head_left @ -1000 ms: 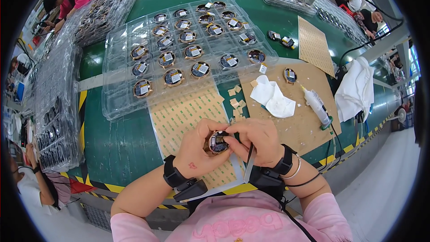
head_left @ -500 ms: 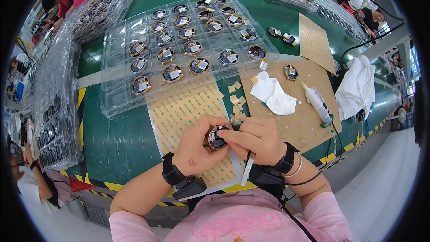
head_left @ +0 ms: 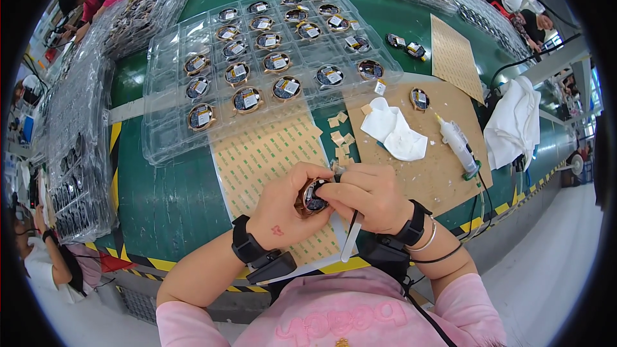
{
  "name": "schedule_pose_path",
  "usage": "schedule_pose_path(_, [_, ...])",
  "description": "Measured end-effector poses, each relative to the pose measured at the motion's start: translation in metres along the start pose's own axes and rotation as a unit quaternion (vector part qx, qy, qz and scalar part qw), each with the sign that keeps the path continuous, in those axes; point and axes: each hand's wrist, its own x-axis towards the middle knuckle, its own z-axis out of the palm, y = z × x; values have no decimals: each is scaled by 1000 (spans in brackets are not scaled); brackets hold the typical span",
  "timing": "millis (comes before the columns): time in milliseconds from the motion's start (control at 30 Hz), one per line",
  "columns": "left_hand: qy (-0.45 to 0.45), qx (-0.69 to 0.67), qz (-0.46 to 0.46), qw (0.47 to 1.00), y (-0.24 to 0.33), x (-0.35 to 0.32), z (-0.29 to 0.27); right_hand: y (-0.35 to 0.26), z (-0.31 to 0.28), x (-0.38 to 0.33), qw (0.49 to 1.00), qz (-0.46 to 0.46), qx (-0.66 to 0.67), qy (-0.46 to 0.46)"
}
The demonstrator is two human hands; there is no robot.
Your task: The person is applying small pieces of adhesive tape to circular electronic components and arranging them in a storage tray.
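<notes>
A round watch case [head_left: 315, 196] with a dark circuit board inside is gripped at its rim by my left hand [head_left: 277, 200], low over the front of the bench. My right hand [head_left: 374, 196] presses its index finger onto the inside of the case. The same hand keeps silver tweezers [head_left: 349, 241] tucked under its fingers, their blunt end hanging down toward me. Beneath both hands lies a tan adhesive sheet [head_left: 250, 160] with green print. Small tan pieces [head_left: 346, 139] are scattered just beyond my right hand. My fingers hide part of the case.
A clear compartment tray [head_left: 166, 130] with several watch cases stands beyond my hands. On the right, a brown board [head_left: 443, 183] bears a white cloth [head_left: 406, 144], a single watch case [head_left: 420, 98] and a white glue gun [head_left: 457, 142]. Stacked trays [head_left: 67, 135] line the left.
The watch case has tilted slightly in my left hand. The tweezers' lower end has swung a little to the left; both hands keep their grips.
</notes>
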Motion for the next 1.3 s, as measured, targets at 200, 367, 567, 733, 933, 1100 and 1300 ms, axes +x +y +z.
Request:
schedule_pose_path(200, [-37,-58,42,997,-6,1,-2,5,-8,1,998,-16,21,-49])
schedule_pose_path(367, [-73,-48,75,993,-3,5,-6,7,-12,-2,997,-11,30,-74])
schedule_pose_path(567, [-128,-88,7,988,1,5,-13,4,-17,-1,993,7,38,-109])
schedule_pose_path(733, [-143,-126,2,982,2,7,-13,6,-15,-1,995,-7,64,-77])
schedule_pose_path(933, [-156,-118,15,980,-3,6,-13,9,-17,-3,993,5,90,-72])
schedule_pose_path(1100, [-157,-105,39,981,-6,7,-12,8,-16,-4,998,8,62,-29])
schedule_pose_path(1300, [-151,-130,47,979,-3,8,-12,6,-16,-1,998,11,54,-13])
